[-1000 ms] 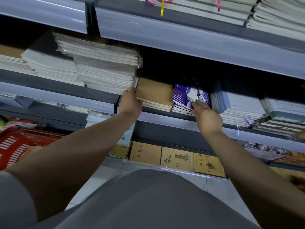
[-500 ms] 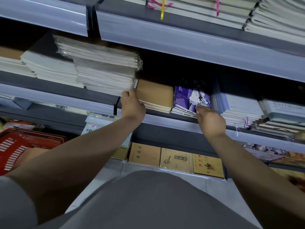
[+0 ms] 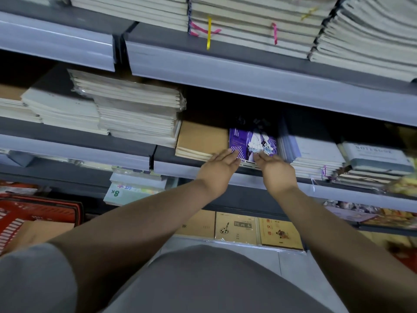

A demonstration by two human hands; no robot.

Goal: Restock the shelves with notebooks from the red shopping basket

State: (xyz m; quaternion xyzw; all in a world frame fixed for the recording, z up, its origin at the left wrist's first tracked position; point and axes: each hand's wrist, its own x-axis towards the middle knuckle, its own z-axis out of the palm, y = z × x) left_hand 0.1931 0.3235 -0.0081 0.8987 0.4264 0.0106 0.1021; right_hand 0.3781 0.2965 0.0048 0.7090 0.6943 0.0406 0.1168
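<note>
Both hands [image 3: 220,169] [image 3: 276,171] on glossy purple notebks [image 3: 243,143], flat stack.

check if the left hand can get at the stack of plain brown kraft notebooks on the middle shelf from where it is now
Probably yes. The left hand lies open at the shelf lip, at the front edge of the brown kraft notebook stack, with nothing between them. The right hand is busy at the purple illustrated notebooks alongside.

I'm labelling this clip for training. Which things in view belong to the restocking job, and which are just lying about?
Job:
purple notebooks, touched by left hand and right hand
red shopping basket

Lying about:
brown notebooks
wrapped white stacks
yellow exercise books
</note>
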